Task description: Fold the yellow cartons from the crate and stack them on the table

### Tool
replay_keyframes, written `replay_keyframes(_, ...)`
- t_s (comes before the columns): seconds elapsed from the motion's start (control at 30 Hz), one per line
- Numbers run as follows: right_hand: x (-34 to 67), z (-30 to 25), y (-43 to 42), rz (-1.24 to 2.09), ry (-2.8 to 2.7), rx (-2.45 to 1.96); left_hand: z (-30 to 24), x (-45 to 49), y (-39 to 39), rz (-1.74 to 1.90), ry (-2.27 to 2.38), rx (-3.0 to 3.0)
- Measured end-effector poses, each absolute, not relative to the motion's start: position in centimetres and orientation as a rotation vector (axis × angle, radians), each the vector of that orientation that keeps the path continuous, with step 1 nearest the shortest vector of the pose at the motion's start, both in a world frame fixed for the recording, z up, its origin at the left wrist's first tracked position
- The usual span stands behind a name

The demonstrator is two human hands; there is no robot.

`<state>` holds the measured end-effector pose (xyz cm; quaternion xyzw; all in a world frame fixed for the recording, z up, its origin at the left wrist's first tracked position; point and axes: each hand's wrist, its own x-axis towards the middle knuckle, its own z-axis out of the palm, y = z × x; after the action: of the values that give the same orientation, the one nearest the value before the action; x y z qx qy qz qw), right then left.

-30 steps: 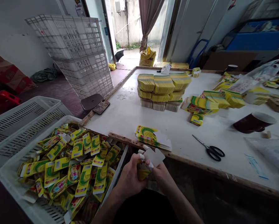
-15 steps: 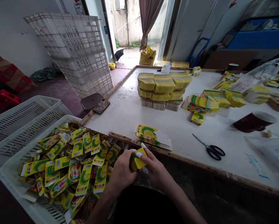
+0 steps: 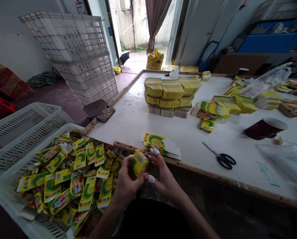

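Observation:
My left hand (image 3: 125,182) and my right hand (image 3: 163,176) meet just below the table's front edge, both closed on one small yellow-and-green carton (image 3: 138,163) held up between them. White tape wraps some of my fingertips. Just beyond the hands, a small pile of flat yellow-green carton blanks (image 3: 160,148) lies on the white table (image 3: 133,122) at its front edge. To my left a white plastic crate (image 3: 6,199) holds several folded yellow-green cartons (image 3: 89,189).
Stacked bundles of blanks (image 3: 172,96) stand mid-table, with more bundles (image 3: 223,108) to the right. Black scissors (image 3: 220,157) and a dark red mug (image 3: 265,127) lie right of the hands. A phone (image 3: 105,113) rests at the table's left edge. More white crates (image 3: 71,53) stand behind.
A flat white-backed blank held between my hands has been folded up into a small yellow carton. Both hands have shifted a little to the left, toward the crate.

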<state>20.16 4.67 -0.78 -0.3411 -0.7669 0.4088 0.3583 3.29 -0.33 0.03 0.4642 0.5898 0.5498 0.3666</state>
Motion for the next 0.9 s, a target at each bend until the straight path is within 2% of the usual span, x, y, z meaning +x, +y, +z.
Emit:
replay_keyframes(0.1,20.9,-0.9,7.0,0.729,-1.951,-1.157,-1.0,2.4,-0.3,1.922,1.269,0.416)
replay_keyframes(0.2,21.8,-1.2,9.8,0.468,-1.980,-1.399,-1.8,2.1,-0.2,1.911,1.090,-0.073)
replay_keyframes(0.33,22.2,-1.9,11.6,0.448,-2.029,-1.408,-2.1,3.2,-0.2,1.687,1.117,-0.067)
replay_keyframes(0.47,22.1,-1.4,10.9,0.454,-1.966,-1.408,-2.2,4.4,-0.2,1.648,1.115,0.133)
replay_keyframes(0.57,21.4,-0.4,9.0,0.682,-1.879,-1.319,-2.1,5.4,-0.1,1.669,1.029,0.365)
replay_keyframes(0.73,18.9,0.8,4.1,1.590,-1.656,-0.883,-0.6,7.2,0.5,1.708,0.874,0.464)
replay_keyframes(0.8,18.0,0.9,2.5,1.729,-1.564,-0.814,-0.1,7.5,1.0,1.774,0.946,0.423)
replay_keyframes(0.9,17.3,0.7,1.5,1.715,-1.569,-0.838,-0.1,7.2,1.4,1.835,1.197,0.468)
